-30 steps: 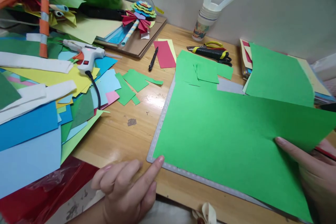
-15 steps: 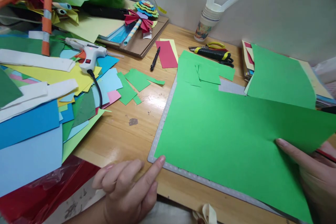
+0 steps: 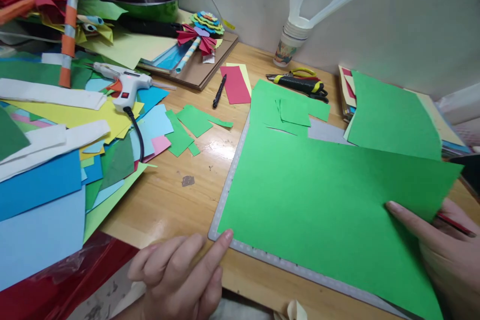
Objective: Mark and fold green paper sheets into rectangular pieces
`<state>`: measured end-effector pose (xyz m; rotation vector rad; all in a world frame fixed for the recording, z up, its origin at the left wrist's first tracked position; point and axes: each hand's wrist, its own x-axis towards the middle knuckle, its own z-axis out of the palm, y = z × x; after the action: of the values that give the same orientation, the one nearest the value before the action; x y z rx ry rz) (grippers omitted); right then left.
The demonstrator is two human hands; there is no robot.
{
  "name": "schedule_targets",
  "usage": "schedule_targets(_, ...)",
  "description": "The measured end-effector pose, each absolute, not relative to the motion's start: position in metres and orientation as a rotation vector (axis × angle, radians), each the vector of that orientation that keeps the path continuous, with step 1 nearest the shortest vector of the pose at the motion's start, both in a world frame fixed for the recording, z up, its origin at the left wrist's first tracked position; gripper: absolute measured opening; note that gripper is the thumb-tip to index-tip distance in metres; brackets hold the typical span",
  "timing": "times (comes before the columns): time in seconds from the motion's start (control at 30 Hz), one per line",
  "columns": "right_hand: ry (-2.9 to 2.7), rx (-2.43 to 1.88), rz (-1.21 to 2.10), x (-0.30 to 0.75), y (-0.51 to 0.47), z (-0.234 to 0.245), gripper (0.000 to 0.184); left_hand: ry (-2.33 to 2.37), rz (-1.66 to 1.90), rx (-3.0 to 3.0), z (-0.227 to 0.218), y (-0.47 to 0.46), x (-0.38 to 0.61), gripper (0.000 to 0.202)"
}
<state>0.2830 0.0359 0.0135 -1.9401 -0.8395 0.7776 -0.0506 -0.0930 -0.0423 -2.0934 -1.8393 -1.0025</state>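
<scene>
A large green sheet of paper (image 3: 315, 210) covers most of a grey cutting mat (image 3: 262, 258), its right end lifted and curved upward. My left hand (image 3: 180, 275) touches the sheet's near left corner with the index fingertip; its other fingers are loosely curled and hold nothing. At the right end, my right hand (image 3: 438, 245) grips the sheet, index finger on top and the rest partly hidden behind. A thin red pencil-like stick (image 3: 455, 224) also lies in that hand. Smaller green cut pieces (image 3: 294, 111) rest beyond the sheet.
A glue gun (image 3: 125, 85) lies on piled coloured paper (image 3: 41, 160) at left. Green scraps (image 3: 193, 120), a black pen (image 3: 219, 91) and a red card (image 3: 235, 85) lie mid-table. Behind are pliers (image 3: 300, 82) and paper cups (image 3: 292, 42) with white sticks; a paper stack (image 3: 393, 115) stands right.
The view has shifted slightly, and the whole scene sits a little lower and further left. Both hands keep their places on the green sheet.
</scene>
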Motion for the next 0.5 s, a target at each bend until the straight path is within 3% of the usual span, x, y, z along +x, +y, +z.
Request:
schedule_targets(0.27,-1.011,-1.866,0.568,0.303,0.042,-0.001,0.049,-1.715,-0.888,-2.349,-0.015,-0.069,-0.047,0.018)
schedule_targets(0.5,-1.056,-1.87,0.548,0.304,0.042,-0.004,0.046,-1.724,-0.971,-2.395,-0.01,-0.056,-0.046,0.022)
